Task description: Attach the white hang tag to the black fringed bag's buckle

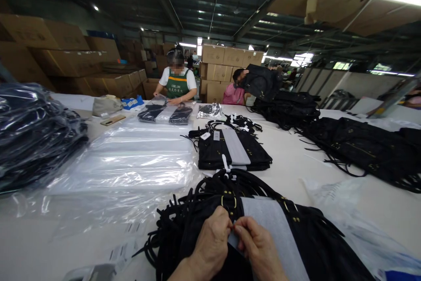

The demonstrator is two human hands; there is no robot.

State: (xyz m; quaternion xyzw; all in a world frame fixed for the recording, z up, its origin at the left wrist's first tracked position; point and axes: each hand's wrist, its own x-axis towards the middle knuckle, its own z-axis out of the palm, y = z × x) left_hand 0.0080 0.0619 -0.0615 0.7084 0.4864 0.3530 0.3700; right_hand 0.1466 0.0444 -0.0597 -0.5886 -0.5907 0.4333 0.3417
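A black bag with straps and gold buckles [315,237] lies at the near edge of the white table [289,162], with a white-grey paper strip [272,228] across it. My left hand [210,246] and my right hand [259,250] meet over the bag, fingertips pinched together on the lower left edge of that strip. A tangle of black straps [171,228] spreads out to the left of my hands. Beyond it sits a neat stack of folded black bags [237,154] with another white strip on top.
Stacks of clear plastic sleeves [131,158] lie left of centre, and bagged black goods [29,132] pile at far left. More black bags [362,149] cover the right side. Two people work at the far end, with cardboard boxes [226,66] behind them.
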